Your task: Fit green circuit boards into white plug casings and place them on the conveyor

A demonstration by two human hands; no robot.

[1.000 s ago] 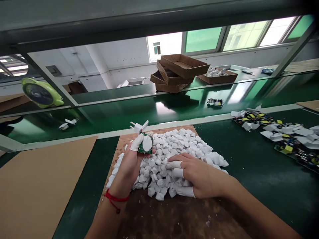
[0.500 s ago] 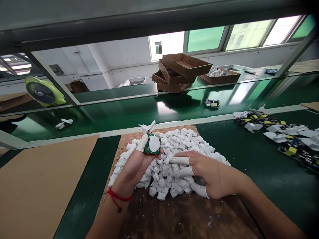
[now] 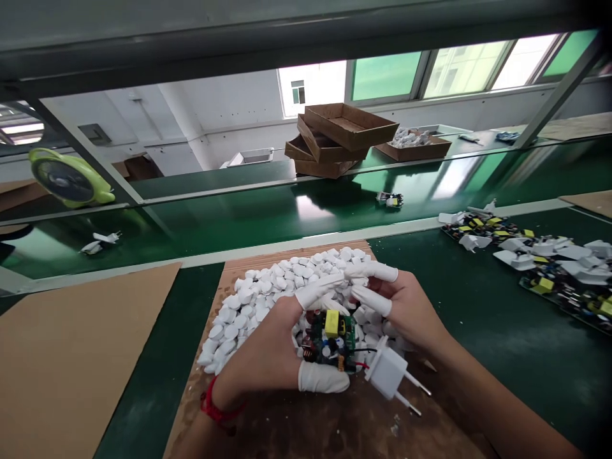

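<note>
One board (image 3: 329, 341) sits in the left hand (image 3: 272, 350), fingers curled round it, plug (image 3: 388, 371) at four o'clock. Right hand (image 3: 414, 306) part-bent, any hold unclear; gripping edges seems safest.

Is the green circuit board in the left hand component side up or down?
Up: the green circuit board in the left hand shows its yellow boxy component to the camera.

White cots (image 3: 324, 377) on fingers (image 3: 371, 299); 1 red left-wrist bracelet (image 3: 210, 407).

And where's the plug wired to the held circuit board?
In the head view, the plug sits low, right of centre, beside the circuit board in the left hand and below the right hand.
</note>
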